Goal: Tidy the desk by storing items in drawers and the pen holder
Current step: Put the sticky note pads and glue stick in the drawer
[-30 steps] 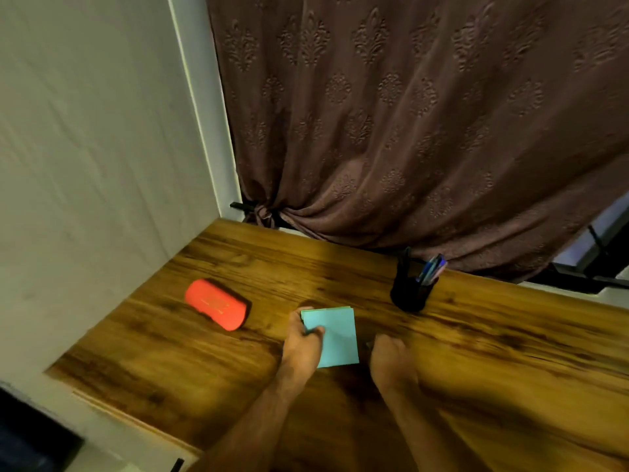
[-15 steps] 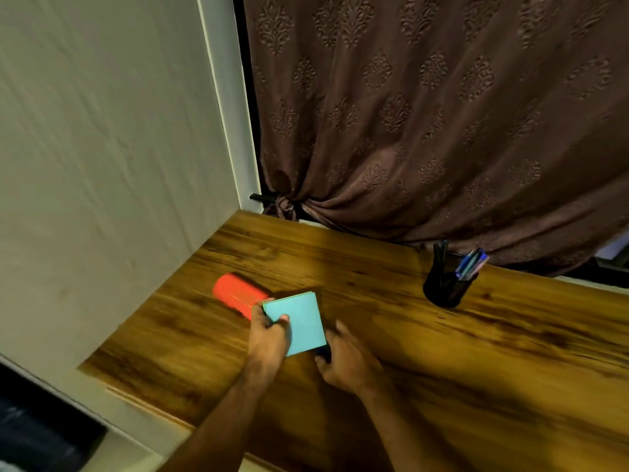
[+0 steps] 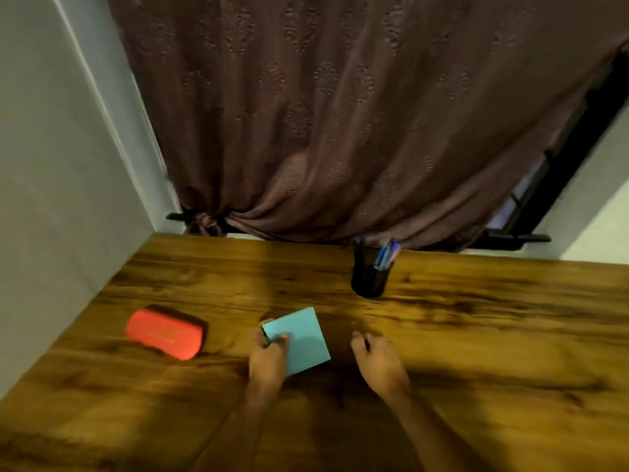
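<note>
One wooden desk [image 3: 476, 335] meets a brown curtain [image 3: 340, 114] and pale wall [image 3: 51, 165].

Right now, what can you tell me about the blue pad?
The blue pad is a square, light turquoise block, apparently paper, with a plain top face. It is held tilted above the wooden desk, gripped at its near-left corner by the left hand, thumb on top. The right hand is apart from it.

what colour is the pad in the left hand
Light teal blue, plain with no visible pattern. The pad, pinched by the left hand, shows clearly in the head view.
</note>
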